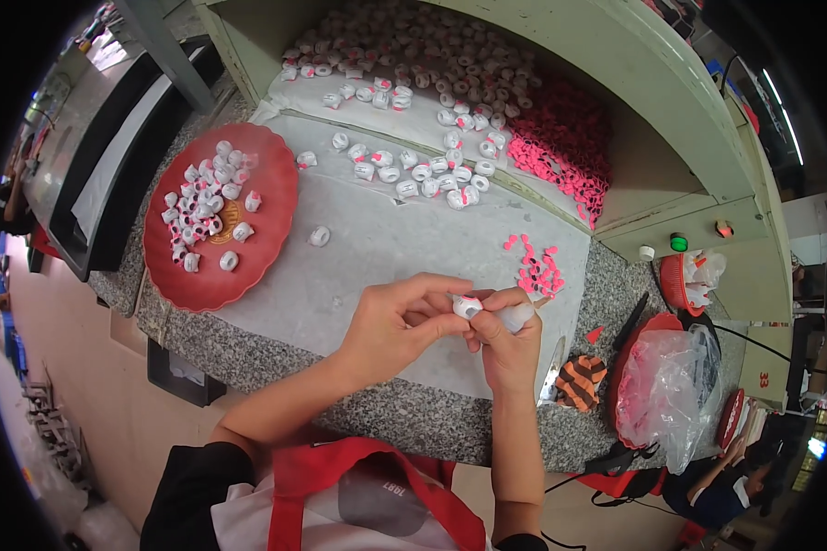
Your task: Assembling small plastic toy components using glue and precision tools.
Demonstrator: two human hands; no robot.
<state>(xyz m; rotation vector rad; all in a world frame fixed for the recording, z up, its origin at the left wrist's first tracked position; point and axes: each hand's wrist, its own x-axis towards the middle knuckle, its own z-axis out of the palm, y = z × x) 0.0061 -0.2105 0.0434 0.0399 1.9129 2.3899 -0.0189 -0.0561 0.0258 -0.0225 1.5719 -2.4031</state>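
Observation:
Over the near edge of the paper-covered bench, both hands meet around a small white molded figure piece with a pink spot and a grey patch. My left hand pinches it from the left between thumb and fingers. My right hand has its thumb and fingertips against the piece's right side. Tucked in the same hand is a whitish translucent rounded object, partly hidden by the fingers; its kind cannot be told. Beyond the hands lie loose small pink pieces and a lone white piece.
A red scalloped plate of white-and-pink pieces stands left. White pieces and a pink heap fill the far shelf area. At right are a striped orange-black cloth, a plastic bag and a red basket.

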